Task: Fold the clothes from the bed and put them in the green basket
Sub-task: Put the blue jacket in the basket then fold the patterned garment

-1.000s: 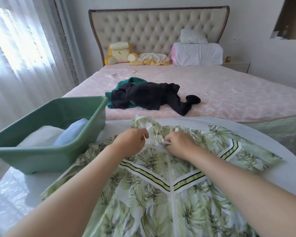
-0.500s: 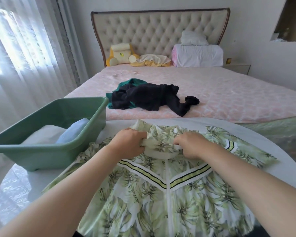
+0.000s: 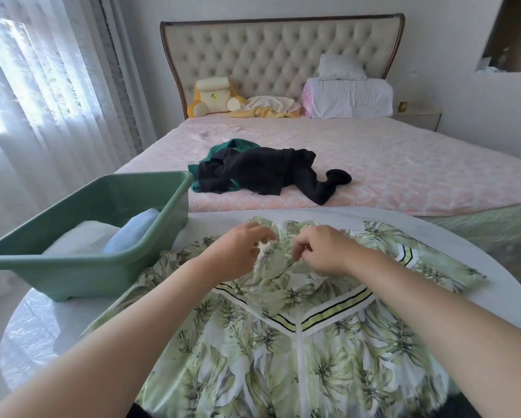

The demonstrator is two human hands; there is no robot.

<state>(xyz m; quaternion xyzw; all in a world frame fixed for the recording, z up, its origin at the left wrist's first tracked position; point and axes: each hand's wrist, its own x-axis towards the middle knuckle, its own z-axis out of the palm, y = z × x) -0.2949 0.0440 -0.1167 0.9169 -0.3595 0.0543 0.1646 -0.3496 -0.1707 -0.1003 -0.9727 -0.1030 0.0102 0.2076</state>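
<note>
A green leaf-print jacket (image 3: 298, 357) with striped bands lies spread on the round white table (image 3: 42, 327) in front of me. My left hand (image 3: 241, 251) and my right hand (image 3: 322, 250) are at its collar, close together, fingers curled and pinching the bunched fabric there. The green basket (image 3: 87, 267) stands on the table to the left and holds a folded white piece (image 3: 81, 236) and a light blue one (image 3: 132, 230). On the pink bed (image 3: 404, 164) lies a heap of black clothes (image 3: 262, 173) over a dark green garment (image 3: 235, 146).
Pillows, a yellow cushion and a folded white blanket (image 3: 349, 98) sit by the tufted headboard. Sheer curtains (image 3: 42, 101) hang along the left. The table's far edge sits close to the foot of the bed. A nightstand (image 3: 419, 117) stands at the right.
The bunched collar fabric has been folded down toward the jacket's chest. My hands have come closer together and loosened from full grips to fingertip pinches.
</note>
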